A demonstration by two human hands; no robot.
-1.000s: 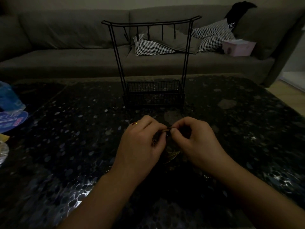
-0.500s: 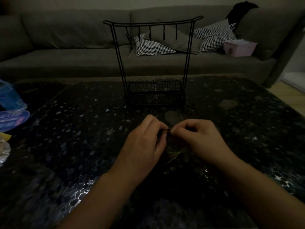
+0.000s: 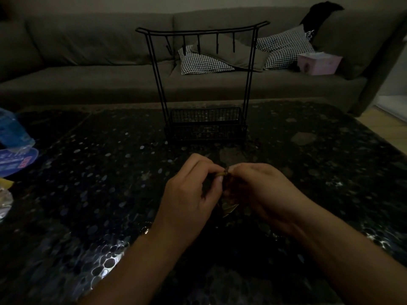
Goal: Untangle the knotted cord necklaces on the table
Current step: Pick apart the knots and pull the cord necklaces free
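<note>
Scanning from the far left edge: a blue plastic bottle [image 3: 12,130] lay at the counter's edge, with a round blue printed card [image 3: 16,160] just beside it.
Counter [image 3: 92,172]: dark and glossy, speckled with pale pebble shapes, a patch of glare near the left forearm.
Left hand [image 3: 189,194]: raised just above the counter, fingers curled inward, thumb and forefinger tips pinching one side of the knot.
Cord necklaces [image 3: 225,172]: a dark knotted bunch caught between the two hands at their fingertips; loose strands dropped down between the palms, too dim to trace.
Pendant [image 3: 229,208]: a pale leaf-like piece showed below the knot, between the hands; whether it rested on the counter could not be told.
Jewellery stand [image 3: 203,84]: a black wire frame with a row of hooks under its curved top bar and a mesh basket at its base, upright on the counter beyond the hands.
Right hand [image 3: 264,190]: fingers curled, their tips closed on the other side of the knot, touching the left fingertips.
Sofa [image 3: 88,62]: grey, behind the counter, carrying checked cushions [image 3: 204,62].
Tissue box [image 3: 318,63]: pink, on the sofa seat at the right.
Black garment [image 3: 317,20]: draped over the sofa back, above the tissue box.
</note>
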